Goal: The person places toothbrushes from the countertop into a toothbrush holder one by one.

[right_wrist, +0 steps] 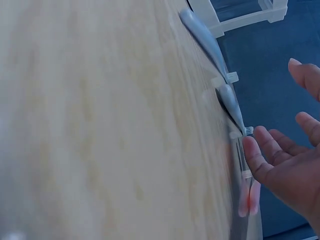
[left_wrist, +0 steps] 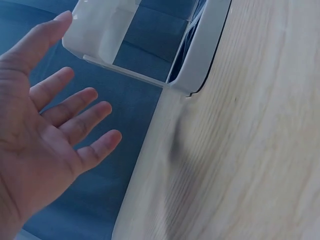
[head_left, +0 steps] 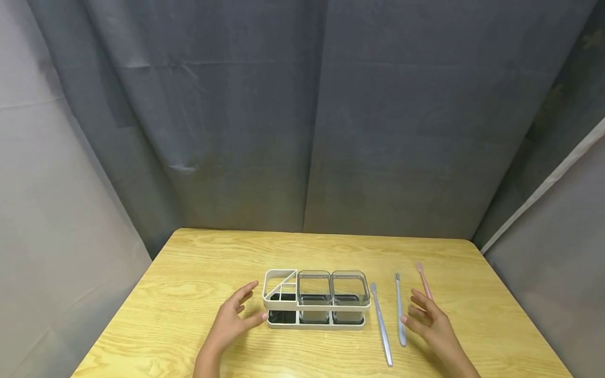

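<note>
A white toothbrush holder (head_left: 321, 310) with two clear square cups (head_left: 348, 286) and a divided section at its left stands on the table. My left hand (head_left: 228, 321) is just left of the holder, fingers spread and nothing in them; the left wrist view shows its palm beside the holder's end (left_wrist: 205, 50). To the right of the holder lie a lavender-blue toothbrush (head_left: 384, 336), a light blue toothbrush (head_left: 399, 315) and a pink toothbrush (head_left: 424, 281). Over the latter two, my right hand (head_left: 435, 328) hovers with loosely bent fingers, holding nothing.
The wooden table (head_left: 156, 325) has rounded far corners. Grey cloth curtains (head_left: 246, 131) hang behind it and along both sides.
</note>
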Tool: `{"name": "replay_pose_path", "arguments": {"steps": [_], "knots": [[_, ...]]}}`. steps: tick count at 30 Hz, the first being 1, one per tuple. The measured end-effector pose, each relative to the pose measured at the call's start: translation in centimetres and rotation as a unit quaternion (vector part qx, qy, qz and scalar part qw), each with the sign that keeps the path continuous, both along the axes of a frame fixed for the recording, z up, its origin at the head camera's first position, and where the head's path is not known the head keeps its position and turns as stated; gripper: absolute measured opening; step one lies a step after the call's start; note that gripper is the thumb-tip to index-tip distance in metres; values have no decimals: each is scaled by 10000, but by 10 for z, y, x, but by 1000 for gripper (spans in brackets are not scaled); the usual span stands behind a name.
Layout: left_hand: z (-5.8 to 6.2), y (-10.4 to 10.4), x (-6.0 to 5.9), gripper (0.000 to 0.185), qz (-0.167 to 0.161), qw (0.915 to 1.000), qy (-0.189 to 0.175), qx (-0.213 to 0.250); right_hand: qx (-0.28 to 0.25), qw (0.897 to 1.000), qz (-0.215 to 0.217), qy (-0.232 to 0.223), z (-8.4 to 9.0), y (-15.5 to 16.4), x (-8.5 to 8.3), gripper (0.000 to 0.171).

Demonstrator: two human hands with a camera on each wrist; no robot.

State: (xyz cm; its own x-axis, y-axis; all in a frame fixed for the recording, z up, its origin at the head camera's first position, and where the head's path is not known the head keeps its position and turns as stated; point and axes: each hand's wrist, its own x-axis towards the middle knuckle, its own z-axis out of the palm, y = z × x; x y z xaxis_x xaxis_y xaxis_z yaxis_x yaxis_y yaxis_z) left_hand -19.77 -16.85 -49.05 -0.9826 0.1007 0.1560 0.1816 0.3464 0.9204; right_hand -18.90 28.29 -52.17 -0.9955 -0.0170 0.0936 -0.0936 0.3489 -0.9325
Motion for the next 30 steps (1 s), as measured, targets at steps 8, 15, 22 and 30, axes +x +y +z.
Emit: {"name": "replay_pose_path", "arguments": {"steps": [8,15,22,30], "knots": [[-2,3,-9,77,-238,9987,-43,446,-152,9999,47,42,-3,3,-12,77],[-9,6,-15,79,-354,9973,-103,636,-365,9992,139,-26,-6,2,-18,76],[-12,8,-18,75,-407,9951,-54,894,-139,9996,115,-232,-12,-1,-23,78],[1,13,-19,71,-710,9923,49,1015,-194,9974,271,-641,-15,8,-32,73]]}}
